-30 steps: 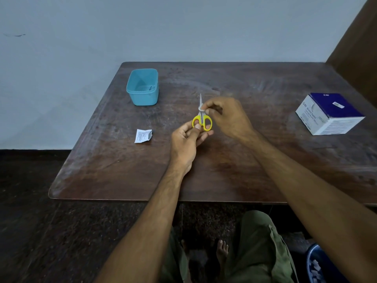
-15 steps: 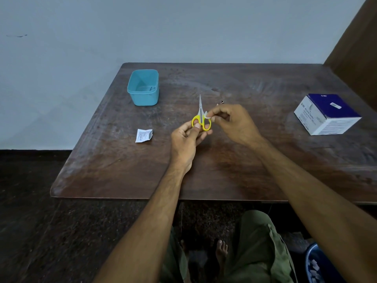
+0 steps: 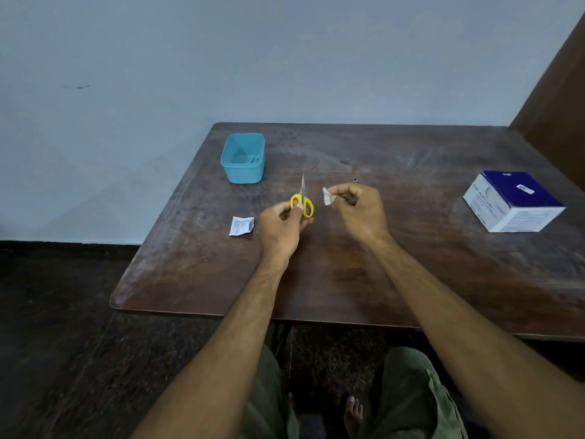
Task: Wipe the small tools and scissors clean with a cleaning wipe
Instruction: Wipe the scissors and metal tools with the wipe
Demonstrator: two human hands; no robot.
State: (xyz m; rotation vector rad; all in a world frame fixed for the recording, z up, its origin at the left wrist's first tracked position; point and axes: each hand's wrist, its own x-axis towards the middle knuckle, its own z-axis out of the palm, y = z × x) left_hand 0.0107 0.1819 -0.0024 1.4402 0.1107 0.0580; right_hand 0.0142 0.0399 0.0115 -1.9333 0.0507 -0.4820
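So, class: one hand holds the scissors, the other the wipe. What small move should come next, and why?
Probably bring the wipe back onto the blades: the right hand pinches it apart from the scissors, which the left hand holds upright by the yellow handles.

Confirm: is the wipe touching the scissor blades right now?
No: the right hand pinches the wipe off to the side, with bare table between it and the scissors held in the left hand.
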